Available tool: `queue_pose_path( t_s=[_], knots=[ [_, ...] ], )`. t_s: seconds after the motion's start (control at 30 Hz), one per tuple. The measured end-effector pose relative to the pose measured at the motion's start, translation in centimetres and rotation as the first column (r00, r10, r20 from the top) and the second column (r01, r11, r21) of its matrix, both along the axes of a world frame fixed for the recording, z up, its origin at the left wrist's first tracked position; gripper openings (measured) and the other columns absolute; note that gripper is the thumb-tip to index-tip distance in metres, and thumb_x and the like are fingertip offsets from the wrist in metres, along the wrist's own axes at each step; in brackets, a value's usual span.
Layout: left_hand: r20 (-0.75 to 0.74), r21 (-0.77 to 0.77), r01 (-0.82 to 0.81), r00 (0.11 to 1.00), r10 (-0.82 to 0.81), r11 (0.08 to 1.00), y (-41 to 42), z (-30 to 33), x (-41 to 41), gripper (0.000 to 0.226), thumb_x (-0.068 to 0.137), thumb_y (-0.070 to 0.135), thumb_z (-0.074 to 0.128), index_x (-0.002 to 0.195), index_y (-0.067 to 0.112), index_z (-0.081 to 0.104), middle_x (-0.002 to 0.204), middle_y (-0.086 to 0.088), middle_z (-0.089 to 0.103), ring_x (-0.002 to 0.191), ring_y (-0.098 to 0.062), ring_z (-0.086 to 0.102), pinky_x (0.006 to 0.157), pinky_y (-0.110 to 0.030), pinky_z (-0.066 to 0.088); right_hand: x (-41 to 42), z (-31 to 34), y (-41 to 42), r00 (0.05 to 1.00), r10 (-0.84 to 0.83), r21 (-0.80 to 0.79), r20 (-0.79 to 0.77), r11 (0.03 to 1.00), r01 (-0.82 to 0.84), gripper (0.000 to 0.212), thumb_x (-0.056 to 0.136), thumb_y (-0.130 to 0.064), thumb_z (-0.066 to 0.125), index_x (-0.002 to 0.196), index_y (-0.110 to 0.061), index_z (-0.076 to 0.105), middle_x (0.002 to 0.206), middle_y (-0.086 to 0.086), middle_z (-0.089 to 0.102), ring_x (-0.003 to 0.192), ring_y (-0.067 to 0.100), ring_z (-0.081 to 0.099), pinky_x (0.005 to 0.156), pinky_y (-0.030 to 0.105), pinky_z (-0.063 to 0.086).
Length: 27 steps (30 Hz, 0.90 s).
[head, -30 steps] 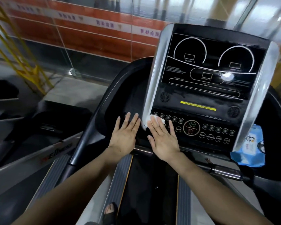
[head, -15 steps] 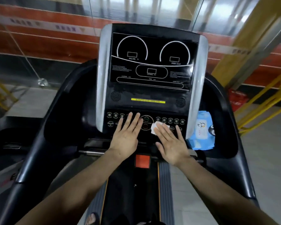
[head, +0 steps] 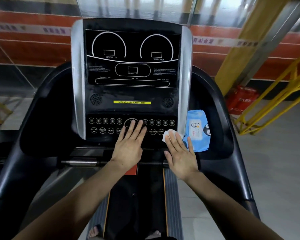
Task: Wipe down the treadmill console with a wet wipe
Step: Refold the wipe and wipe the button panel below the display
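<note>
Wipe has been slid rightward to the button row's end, pressed under flat right hand; unwiped console lies above. Left hand flat, holding nothing.

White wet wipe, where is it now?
Head view: the white wet wipe lies under the right hand's fingertips at the button panel's right end, beside the blue wipes pack.

The console above the hands is glossy black with silver side strips, thin white arcs and outlines on its display, and a yellow label bar with dark lettering. Black round buttons with pale lettering sit beside the left hand. A white wipe shows under the fingertips of the right hand. Just right of that hand lies a light blue packet with a white label and a penguin picture.
</note>
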<state>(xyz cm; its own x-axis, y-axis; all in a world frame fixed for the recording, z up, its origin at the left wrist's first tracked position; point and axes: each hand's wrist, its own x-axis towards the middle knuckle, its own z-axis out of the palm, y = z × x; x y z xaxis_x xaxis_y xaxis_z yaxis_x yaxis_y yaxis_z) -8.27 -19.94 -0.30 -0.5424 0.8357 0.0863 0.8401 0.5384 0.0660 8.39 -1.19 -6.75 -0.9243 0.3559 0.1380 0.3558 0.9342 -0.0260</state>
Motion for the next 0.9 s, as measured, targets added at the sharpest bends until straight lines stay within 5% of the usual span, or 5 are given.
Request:
queue_pose_path(
  t_s=[0.23,0.77,0.9],
  knots=[
    [-0.032,0.084,-0.104,0.994,0.107,0.991,-4.8,-1.7,-2.9,0.081,0.092,0.018,0.06,0.164,0.016,0.023,0.174,-0.005,0.005,0.161,-0.027,-0.003,0.129,-0.055,0.015,-2.8,0.6,-2.4,0.988,0.151,0.051,-0.019,0.987,-0.15,0.06,0.113,-0.045,0.019,0.167,-0.02,0.024,0.178,-0.004,0.008,0.164,0.016,0.002,0.13,0.06,0.013],
    [0.0,0.139,-0.292,0.956,0.295,0.946,-18.4,-1.7,-11.5,0.085,0.077,0.016,0.062,0.158,0.011,0.037,0.173,-0.01,0.015,0.161,-0.034,0.003,0.127,-0.059,0.013,-17.8,3.1,-15.1,0.909,0.413,0.133,0.058,0.899,-0.417,0.058,0.113,-0.044,0.022,0.168,-0.026,0.022,0.177,-0.008,0.006,0.164,0.015,-0.001,0.13,0.059,0.004],
    [0.009,0.121,-0.317,0.948,0.318,0.941,-21.1,-1.8,-13.2,0.086,0.079,0.02,0.068,0.159,0.011,0.036,0.174,-0.011,0.011,0.161,-0.033,-0.001,0.128,-0.059,0.011,-21.1,2.9,-18.6,0.884,0.465,0.194,0.044,0.864,-0.465,0.054,0.11,-0.04,0.038,0.163,-0.027,0.036,0.174,-0.008,0.022,0.163,0.016,0.014,0.13,0.058,0.006]
  ],
)
